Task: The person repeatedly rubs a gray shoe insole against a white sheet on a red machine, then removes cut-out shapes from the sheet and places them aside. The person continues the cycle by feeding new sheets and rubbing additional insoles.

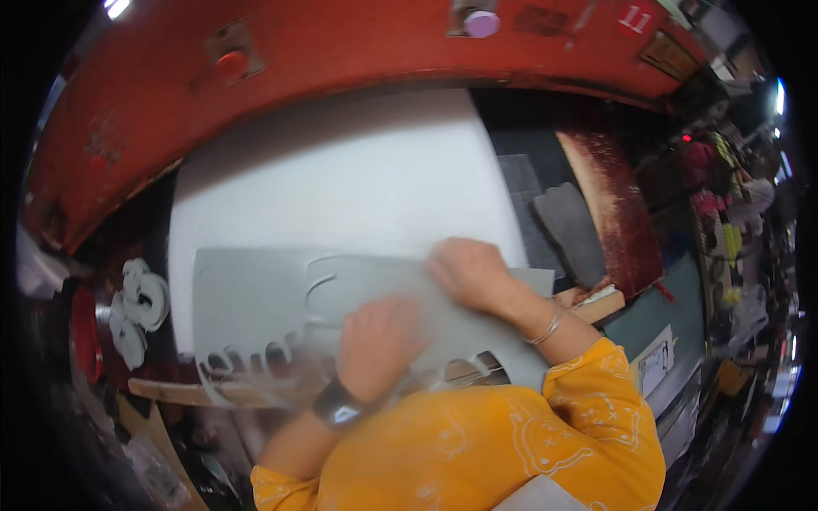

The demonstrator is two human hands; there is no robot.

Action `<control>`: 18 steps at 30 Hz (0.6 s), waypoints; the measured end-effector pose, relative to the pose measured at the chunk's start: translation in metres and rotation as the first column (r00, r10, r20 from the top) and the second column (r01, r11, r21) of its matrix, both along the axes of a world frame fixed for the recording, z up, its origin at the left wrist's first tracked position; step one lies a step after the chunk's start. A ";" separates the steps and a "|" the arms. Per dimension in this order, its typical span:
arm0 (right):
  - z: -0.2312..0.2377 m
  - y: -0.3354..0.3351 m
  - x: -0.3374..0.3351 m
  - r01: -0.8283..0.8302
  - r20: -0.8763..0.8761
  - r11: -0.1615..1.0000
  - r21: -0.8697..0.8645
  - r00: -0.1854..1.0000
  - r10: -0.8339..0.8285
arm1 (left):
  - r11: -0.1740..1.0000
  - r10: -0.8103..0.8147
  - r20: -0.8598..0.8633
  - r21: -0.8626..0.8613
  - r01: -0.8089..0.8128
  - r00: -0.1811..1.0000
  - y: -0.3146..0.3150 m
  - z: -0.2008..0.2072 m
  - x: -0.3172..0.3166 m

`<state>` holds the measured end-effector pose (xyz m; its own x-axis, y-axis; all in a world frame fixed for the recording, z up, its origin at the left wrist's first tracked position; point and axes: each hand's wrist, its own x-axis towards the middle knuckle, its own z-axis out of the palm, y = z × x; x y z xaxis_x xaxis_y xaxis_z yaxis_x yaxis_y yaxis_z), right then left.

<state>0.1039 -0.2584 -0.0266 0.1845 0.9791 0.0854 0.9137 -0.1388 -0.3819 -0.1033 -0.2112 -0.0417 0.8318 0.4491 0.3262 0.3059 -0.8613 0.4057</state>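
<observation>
A thin grey sheet (256, 289) lies over the near part of a white board (341, 170). Curved cut lines mark its middle, and several rounded holes run along its near edge, which hangs over the front. My right hand (473, 268) is closed at the sheet's far edge, fingers curled down against it; their tips are hidden. Nearer to me, my left hand (379, 341) is over the middle of the sheet, beside the cut lines. Motion smears its fingers, so I cannot tell what they hold.
A red machine beam (341, 60) with a red button (232, 64) and a purple knob (481, 24) spans the far side. Grey cut pieces (141, 302) are piled at the left. Another dark grey piece (571, 226) lies right of the board. A wooden strip (179, 392) edges the front.
</observation>
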 end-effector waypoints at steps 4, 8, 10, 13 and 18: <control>-0.011 -0.005 0.009 -0.038 -0.067 0.994 0.107 0.997 0.045 | 0.998 -0.017 -0.099 0.051 0.023 0.995 -0.008 0.005 0.022; -0.015 -0.005 0.014 -0.042 -0.089 0.984 0.174 0.994 0.058 | 0.999 -0.051 -0.120 0.000 0.051 0.991 -0.006 0.003 0.035; -0.016 -0.007 0.014 -0.026 -0.102 0.977 0.213 0.994 0.049 | 0.998 -0.063 -0.157 -0.003 0.063 0.986 0.002 0.002 0.033; -0.017 -0.007 0.012 0.026 -0.106 0.959 0.281 0.994 0.004 | 0.938 0.024 -0.001 -0.347 -0.023 1.000 0.020 0.006 0.023; -0.011 0.001 0.010 -0.001 -0.029 0.953 0.301 1.000 0.010 | 0.012 0.690 0.280 -0.926 0.377 0.667 0.063 0.020 -0.011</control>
